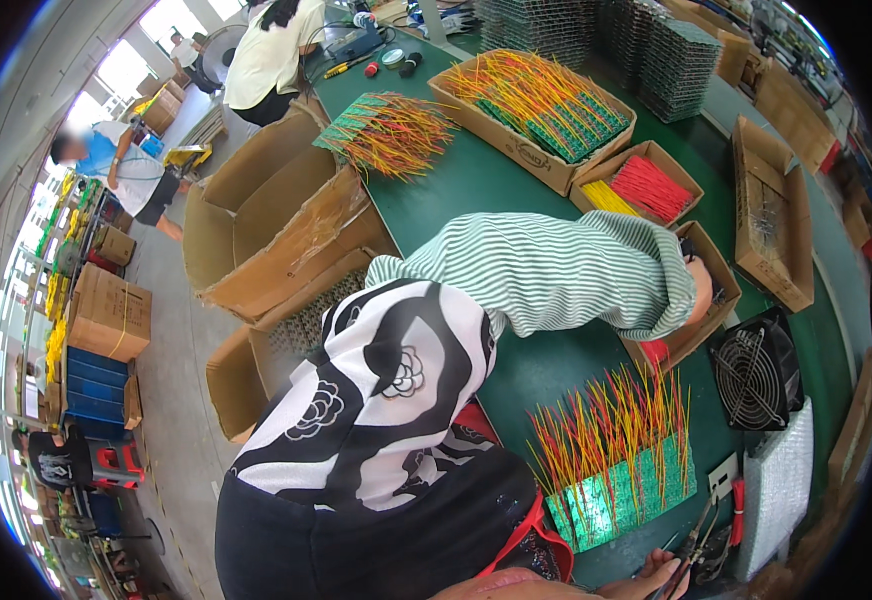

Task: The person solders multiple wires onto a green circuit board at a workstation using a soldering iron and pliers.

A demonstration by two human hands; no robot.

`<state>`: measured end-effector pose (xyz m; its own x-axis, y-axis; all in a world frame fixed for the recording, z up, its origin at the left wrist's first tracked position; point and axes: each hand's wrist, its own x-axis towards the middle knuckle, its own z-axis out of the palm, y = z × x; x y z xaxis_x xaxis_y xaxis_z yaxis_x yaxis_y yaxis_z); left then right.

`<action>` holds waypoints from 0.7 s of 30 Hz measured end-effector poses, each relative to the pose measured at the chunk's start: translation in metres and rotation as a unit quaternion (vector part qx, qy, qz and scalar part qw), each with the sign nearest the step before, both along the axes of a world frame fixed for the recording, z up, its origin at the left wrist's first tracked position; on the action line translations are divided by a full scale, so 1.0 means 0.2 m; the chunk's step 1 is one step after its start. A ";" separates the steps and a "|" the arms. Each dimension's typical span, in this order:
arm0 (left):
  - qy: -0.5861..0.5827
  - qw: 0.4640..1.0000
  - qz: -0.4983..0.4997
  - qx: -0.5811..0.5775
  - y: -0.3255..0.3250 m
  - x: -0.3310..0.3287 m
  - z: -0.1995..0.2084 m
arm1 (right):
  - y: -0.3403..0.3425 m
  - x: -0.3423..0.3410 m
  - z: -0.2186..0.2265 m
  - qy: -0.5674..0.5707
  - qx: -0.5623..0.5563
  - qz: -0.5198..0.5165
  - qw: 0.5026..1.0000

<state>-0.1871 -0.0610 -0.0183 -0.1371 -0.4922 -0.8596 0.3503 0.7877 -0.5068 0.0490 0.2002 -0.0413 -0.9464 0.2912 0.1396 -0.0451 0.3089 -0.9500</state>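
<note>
Wired green board panel [596,512] lies flat on the bench [506,375], red and yellow wires [611,425] sticking up off it, just beyond your right hand [654,573] at the lower edge. Right fingers look closed on a plier-like tool [697,540], near the panel's lower right corner, not on the panel itself. Your left hand [701,288], out past a striped sleeve [546,270], is down in a narrow carton [708,326], well apart from the panel; cuff and carton hide the fingers, can't tell if apart or together. Dark items by that hand, something red at the carton's near end.

Containers: small carton [680,171] just beyond, red wires [653,188] plus yellow wires [611,198] side by side. Big carton [511,155] behind it, packed with wired green boards [546,95]. Long carton [774,283] at right, small shiny bits inside, too small to tell. To your left, a large open box [296,250], and next to it a lower box [231,385] holding many small grey pieces [321,315]. Another wired board pile [386,135] sits loose on the bench; black fan [751,375] stands near the narrow carton
</note>
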 end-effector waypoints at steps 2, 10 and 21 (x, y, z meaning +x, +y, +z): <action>0.088 0.993 -0.047 0.057 0.05 -0.07 -0.03 | 0.00 0.00 -0.01 0.005 -0.011 -0.002 1.000; 0.444 0.843 -0.186 0.241 -0.34 -0.11 -0.70 | -0.07 -0.03 -0.04 0.044 -0.069 0.046 0.996; 0.533 0.549 -0.220 0.605 0.09 0.33 0.07 | 0.08 0.18 -0.07 0.037 -0.101 -0.095 0.990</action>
